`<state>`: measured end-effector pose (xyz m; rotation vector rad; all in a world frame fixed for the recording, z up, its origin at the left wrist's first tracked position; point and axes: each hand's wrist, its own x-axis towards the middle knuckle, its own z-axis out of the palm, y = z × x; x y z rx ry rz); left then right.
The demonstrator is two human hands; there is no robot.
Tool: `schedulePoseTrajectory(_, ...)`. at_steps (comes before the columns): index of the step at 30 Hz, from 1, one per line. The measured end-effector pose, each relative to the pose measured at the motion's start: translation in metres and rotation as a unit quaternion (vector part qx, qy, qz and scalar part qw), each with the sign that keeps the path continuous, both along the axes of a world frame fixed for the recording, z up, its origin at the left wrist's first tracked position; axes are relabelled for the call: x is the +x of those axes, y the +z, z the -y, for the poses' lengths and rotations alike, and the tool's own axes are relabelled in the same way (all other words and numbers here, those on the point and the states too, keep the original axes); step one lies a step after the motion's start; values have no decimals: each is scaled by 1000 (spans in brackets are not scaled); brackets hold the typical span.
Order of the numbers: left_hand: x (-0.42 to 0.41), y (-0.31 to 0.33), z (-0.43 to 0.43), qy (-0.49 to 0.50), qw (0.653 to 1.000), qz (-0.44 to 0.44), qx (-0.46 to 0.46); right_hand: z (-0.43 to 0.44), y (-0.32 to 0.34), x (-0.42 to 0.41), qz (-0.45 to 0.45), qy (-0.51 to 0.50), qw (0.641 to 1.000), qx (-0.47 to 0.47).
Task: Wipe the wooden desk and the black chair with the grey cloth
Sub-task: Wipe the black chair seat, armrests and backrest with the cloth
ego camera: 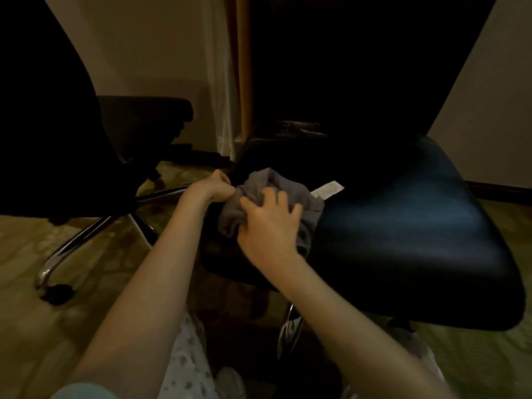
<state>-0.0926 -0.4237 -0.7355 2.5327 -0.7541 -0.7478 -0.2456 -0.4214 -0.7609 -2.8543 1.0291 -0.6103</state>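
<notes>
Grey cloth: bunched, crosswise, tag end rightward.
Hands: left hand, right hand both grip it.
Surface: black chair seat; carpet below.

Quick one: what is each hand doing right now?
Left hand: grips an edge of the grey cloth.
Right hand: fingers curled into the same cloth, on the black chair seat.

Sheer curtain, patterned carpet, beige wall, second chair at left
</notes>
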Motion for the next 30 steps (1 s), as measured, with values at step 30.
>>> schedulePoseTrajectory(30, -65, 40, 23, -161, 979, 124, -17, 109, -6, -212, 253, -379, 890, -25)
